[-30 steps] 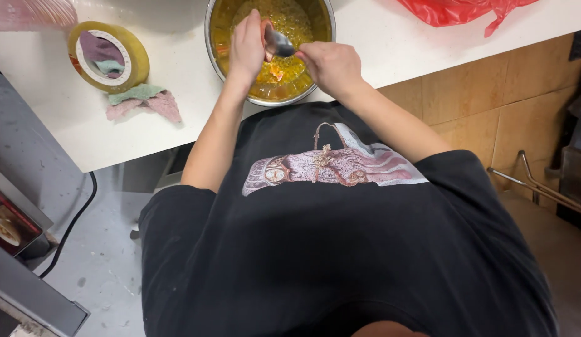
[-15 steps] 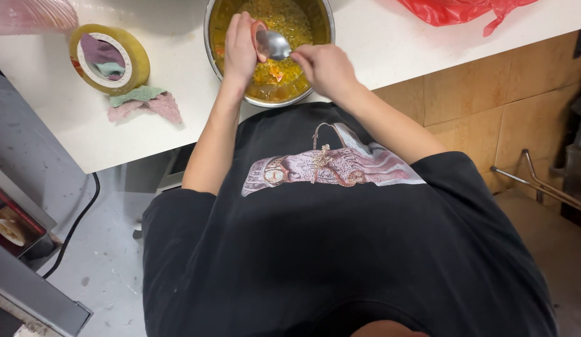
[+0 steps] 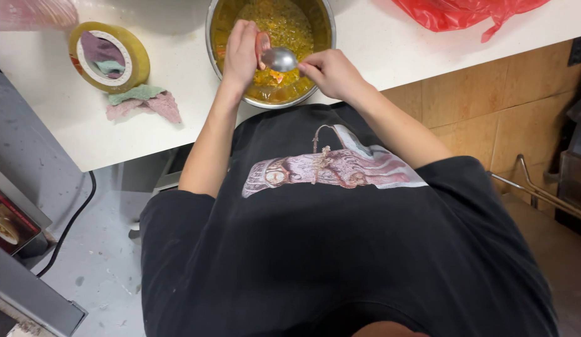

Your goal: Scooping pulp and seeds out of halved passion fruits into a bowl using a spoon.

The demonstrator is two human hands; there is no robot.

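Nearest the camera, black t-shirt [image 3: 340, 262] with a pale printed picture on the chest fills the lower frame, grey floor [image 3: 97, 262] and a black cable [image 3: 69, 228] to the side. Past that, both forearms reach up over the near edge of the white bench [image 3: 116, 137]. Left hand [image 3: 240, 53] is curled closed around a small pinkish piece [image 3: 262, 45], fingers together, held over the metal bowl [image 3: 322, 25]. Right hand [image 3: 331, 72] is pinched on the handle of a metal spoon [image 3: 279, 59], spoon bowl pointing at the left hand and just touching the pinkish piece, can't tell how firmly. Metal bowl sits at the bench's near edge, holding yellow-orange chopped food [image 3: 281, 22], both hands above its near rim. Further along the bench toward its left end, crumpled green and pink cloths [image 3: 144, 103], then a yellow tape roll [image 3: 109, 56] just behind them. At the far right of the bench, red plastic bag [image 3: 465, 12], well apart from the bowl.
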